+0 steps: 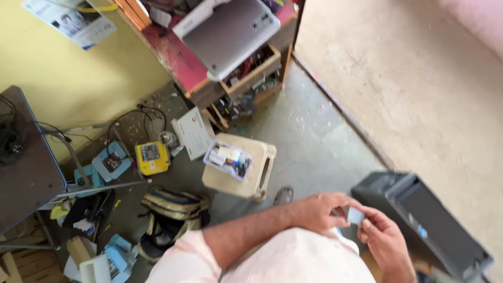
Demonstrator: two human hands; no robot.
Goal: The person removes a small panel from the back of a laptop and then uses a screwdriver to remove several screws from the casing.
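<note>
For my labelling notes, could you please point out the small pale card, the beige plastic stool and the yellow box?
Small pale card (356, 215), head view, its face.
Beige plastic stool (264, 167), head view, side.
Yellow box (152, 158), head view, top.

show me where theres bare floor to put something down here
Bare floor runs between the beige stool and the raised step edge, widening toward the dark case. It is crowded left of the stool: the backpack, yellow box, cables and blue parts fill the space by the yellow wall. Both hands pinch a small card.

A box (228, 160) lies on the stool (257, 178), left of a printer (435, 225).
</note>
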